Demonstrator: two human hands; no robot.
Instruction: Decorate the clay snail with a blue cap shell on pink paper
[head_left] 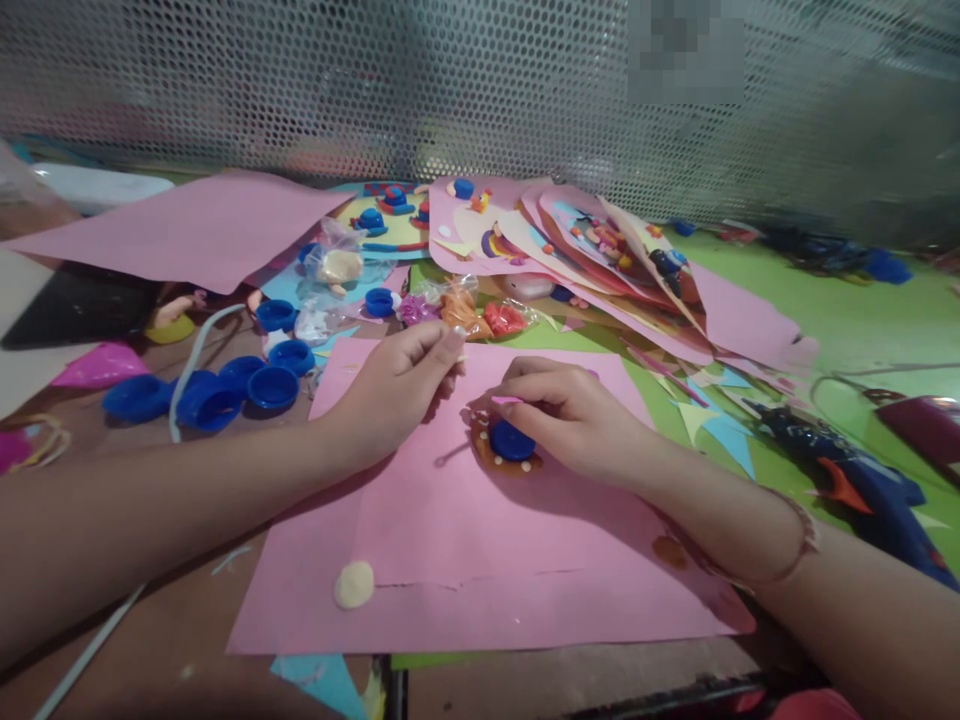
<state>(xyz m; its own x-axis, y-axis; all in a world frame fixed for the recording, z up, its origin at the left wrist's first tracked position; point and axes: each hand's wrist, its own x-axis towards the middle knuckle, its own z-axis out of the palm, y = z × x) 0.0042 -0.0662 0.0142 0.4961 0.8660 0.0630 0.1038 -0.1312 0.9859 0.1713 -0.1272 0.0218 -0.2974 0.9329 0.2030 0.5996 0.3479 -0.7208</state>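
My left hand (pixel 409 378) hovers above the pink sheet (pixel 450 520), its thumb and fingers pinched together. Whatever sits between them is too small to name. My right hand (pixel 566 415) is closed, fingertips at the edge of a brown clay disc (pixel 484 447); what they hold, if anything, is hidden. A blue bottle cap (pixel 513 440) rests in the middle of that disc, with several small pale dots around it. A thin stick with a round tip (pixel 442 461) lies beside the disc. Near the sheet's front left is a flat cream clay circle (pixel 354 585).
Several blue caps (pixel 206 398) lie left of the sheet. Behind it are bags of orange clay (pixel 461 308) and red clay (pixel 504 319). Decorated pink sheets (pixel 600 260) are piled at the back, before a perforated metal panel (pixel 375 90). A dark blue glue gun (pixel 855 490) lies right.
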